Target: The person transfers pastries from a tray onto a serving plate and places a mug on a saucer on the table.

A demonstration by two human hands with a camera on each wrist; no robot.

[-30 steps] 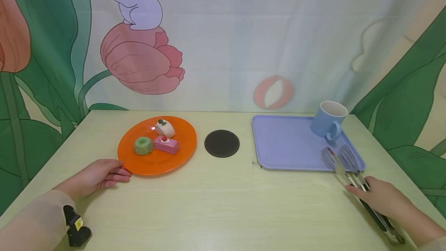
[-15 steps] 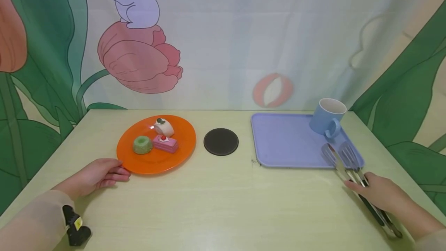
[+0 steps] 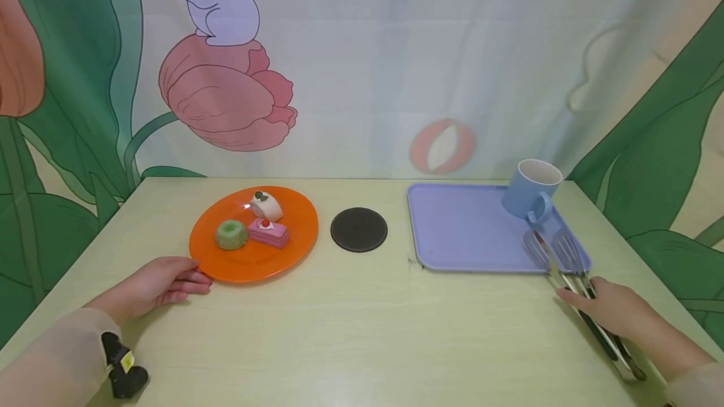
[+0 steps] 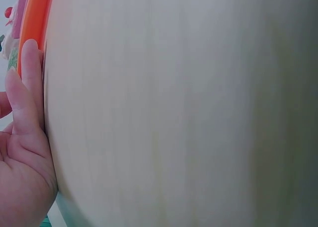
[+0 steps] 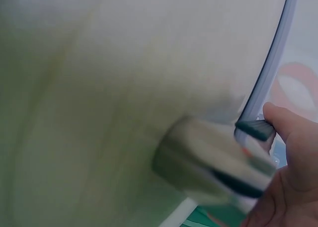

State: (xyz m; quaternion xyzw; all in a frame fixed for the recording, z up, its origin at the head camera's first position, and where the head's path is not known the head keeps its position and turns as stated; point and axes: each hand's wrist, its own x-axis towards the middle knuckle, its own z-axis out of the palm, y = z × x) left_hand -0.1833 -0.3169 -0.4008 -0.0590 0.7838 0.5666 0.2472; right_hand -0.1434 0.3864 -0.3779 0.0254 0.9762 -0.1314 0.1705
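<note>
In the head view, an orange plate [image 3: 254, 265] lies at the left with three small cakes on it: a green ring cake [image 3: 232, 235], a pink slice [image 3: 268, 233] with a red berry and a white roll [image 3: 266, 206]. At its near-left rim is my left hand [image 3: 155, 287], thumb at the edge and fingers low beside it; the left wrist view shows fingertips [image 4: 31, 45] right against the orange rim. My right hand [image 3: 619, 309] grips metal tongs [image 3: 602, 335] with dark grips. Their slotted ends stand apart over the near-right corner of the tray. Blurred tong metal [image 5: 208, 152] fills part of the right wrist view.
A lavender tray [image 3: 469, 231] lies at the right, with a light blue mug [image 3: 523, 196] at its back right corner. Between plate and tray sits a round black coaster [image 3: 359, 230]. A printed curtain [image 3: 362, 68] hangs behind the pale table [image 3: 362, 331].
The right hand and tongs have shifted slightly left, with the tongs' rear end moving up and left in view. The left hand and plate stay together. The head view tilted a little at first.
</note>
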